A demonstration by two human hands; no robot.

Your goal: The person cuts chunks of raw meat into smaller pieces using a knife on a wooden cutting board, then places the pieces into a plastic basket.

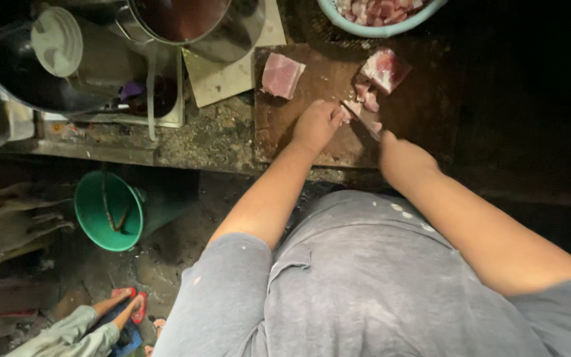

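A dark, worn wooden cutting board (299,125) is seen on a rough, stained counter (213,135). The left hand (316,124) is curled down on a small pink strip of raw meat (346,114), which is pinned under the fingertips near the middle of the board. The right hand (401,158) is closed around the handle of a knife (362,120), whose narrow blade is laid across the meat just beside the left fingertips. Small cut pieces (367,98) are gathered just beyond the blade, with a larger, fat-marbled chunk (386,69) behind them and a flat, pale pink slab (281,75) set apart toward the board's far left corner. More cubes are held in a round, light blue bowl (391,29) at the board's far edge. To the left, dull metal pots (67,59) with a round lid are stacked, and a green plastic bucket (110,211) lies tilted on the dirt floor below. Another person's feet in red sandals (130,305) are seen nearby.
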